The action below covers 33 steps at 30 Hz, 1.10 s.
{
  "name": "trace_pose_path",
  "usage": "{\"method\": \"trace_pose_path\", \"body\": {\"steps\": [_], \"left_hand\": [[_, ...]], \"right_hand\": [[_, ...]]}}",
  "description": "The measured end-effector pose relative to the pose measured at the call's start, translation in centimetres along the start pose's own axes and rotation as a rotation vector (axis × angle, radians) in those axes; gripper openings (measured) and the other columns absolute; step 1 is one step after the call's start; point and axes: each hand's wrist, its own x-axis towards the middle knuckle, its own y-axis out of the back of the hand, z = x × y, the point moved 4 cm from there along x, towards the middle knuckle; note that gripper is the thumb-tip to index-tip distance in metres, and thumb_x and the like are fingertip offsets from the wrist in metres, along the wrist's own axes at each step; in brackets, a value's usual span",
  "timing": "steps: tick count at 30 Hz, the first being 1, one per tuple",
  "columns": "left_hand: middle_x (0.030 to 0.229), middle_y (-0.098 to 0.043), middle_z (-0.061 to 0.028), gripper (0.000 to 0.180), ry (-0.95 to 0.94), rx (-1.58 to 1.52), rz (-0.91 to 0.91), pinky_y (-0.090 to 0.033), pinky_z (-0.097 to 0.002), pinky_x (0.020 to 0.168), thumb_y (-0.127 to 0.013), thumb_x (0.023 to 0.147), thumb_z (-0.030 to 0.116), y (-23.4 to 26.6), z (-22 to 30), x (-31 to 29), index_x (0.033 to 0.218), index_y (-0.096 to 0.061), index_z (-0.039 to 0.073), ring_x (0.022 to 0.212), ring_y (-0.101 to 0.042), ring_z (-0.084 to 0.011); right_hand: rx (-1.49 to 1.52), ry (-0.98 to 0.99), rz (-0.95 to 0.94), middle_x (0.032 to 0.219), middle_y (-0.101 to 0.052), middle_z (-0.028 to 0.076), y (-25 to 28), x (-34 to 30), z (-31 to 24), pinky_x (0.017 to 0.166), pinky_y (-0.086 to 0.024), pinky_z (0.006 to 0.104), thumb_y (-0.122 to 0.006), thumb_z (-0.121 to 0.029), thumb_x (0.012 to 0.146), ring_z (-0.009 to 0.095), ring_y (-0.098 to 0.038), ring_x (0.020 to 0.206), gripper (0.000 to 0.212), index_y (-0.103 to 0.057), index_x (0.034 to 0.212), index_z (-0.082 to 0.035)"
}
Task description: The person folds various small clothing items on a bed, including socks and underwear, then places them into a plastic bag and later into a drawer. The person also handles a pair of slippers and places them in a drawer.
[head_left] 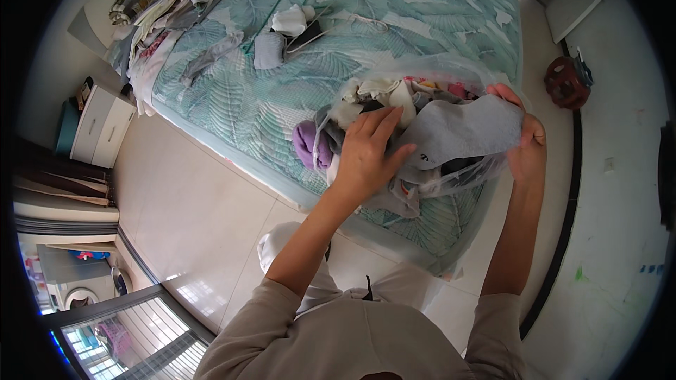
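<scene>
The left hand (364, 153) reaches over the mound of socks with its fingers spread, their tips above the dark and cream pieces and the thumb beside the toe of a grey sock (461, 127); whether that thumb touches the cloth I cannot tell. The right hand (528, 139) has its fingers and thumb bent around the other end of this sock, pinching it, so the sock stretches flat between the two hands, over the mouth of a clear plastic bag (461, 65). To handle it well, the right pinch should stay on the sock alone, free of the film just below those fingers, while the left fingers steady the toe lightly and press the loose pieces aside, which would make a match easier to spot without spilling the heap. Just left of the left fingers sits a purple roll (306, 144), close to the bag's edge and best not nudged. Farther out past the left fingertips, well apart on the bed (282, 109), lie a grey bundle (270, 51) and a white bundle (290, 20); beyond and to their left is a clothes pile (172, 17).
</scene>
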Motion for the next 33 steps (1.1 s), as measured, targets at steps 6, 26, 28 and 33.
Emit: {"method": "trace_pose_path", "body": {"steps": [6, 26, 28, 33], "left_hand": [[0.104, -0.055, -0.0104, 0.041, -0.053, -0.130, -0.071, -0.040, -0.0352, 0.081, -0.074, 0.065, 0.015, -1.8, 1.3, 2.0, 0.099, -0.057, 0.001, 0.094, -0.052, -0.0283], [0.097, -0.058, -0.0165, 0.042, 0.466, 0.506, 0.200, -0.046, -0.0375, 0.071, -0.064, 0.079, 0.033, 28.1, -26.2, 2.6, 0.113, -0.055, 0.009, 0.085, -0.059, -0.0284], [0.124, -0.047, -0.0181, 0.059, 0.400, 0.700, 0.086, -0.040, -0.0449, 0.088, -0.065, 0.078, 0.035, 27.5, -29.7, 2.3, 0.128, -0.045, 0.012, 0.110, -0.048, -0.0329], [0.140, -0.032, -0.0176, 0.058, 0.200, 0.738, -0.048, -0.024, -0.0556, 0.101, -0.064, 0.081, 0.032, 19.8, -29.2, -2.7, 0.131, -0.043, 0.013, 0.130, -0.026, -0.0381]], "right_hand": [[0.356, 0.071, -0.001, 0.133, -0.043, 0.020, -2.1, 0.6, 0.0, 0.106, -0.026, 0.0484, -0.064, -0.025, 0.079, 0.036, -0.039, 0.124, 0.029, -0.047, 0.057, -0.017], [-1.061, 0.229, -0.449, 0.130, -0.039, 0.026, -27.3, 17.6, 20.8, 0.094, -0.041, 0.0409, -0.052, 0.005, 0.073, 0.037, -0.048, 0.112, 0.036, -0.061, 0.106, -0.003], [-1.215, 0.071, -0.444, 0.136, -0.031, 0.027, -27.7, 18.6, 21.8, 0.098, -0.037, 0.0418, -0.055, 0.000, 0.076, 0.039, -0.042, 0.119, 0.038, -0.058, 0.113, -0.004], [-1.015, -0.108, -0.700, 0.141, -0.029, 0.021, -22.2, 14.7, 15.5, 0.104, -0.031, 0.0394, -0.060, -0.021, 0.083, 0.035, -0.030, 0.129, 0.043, -0.050, 0.123, -0.007]]}}
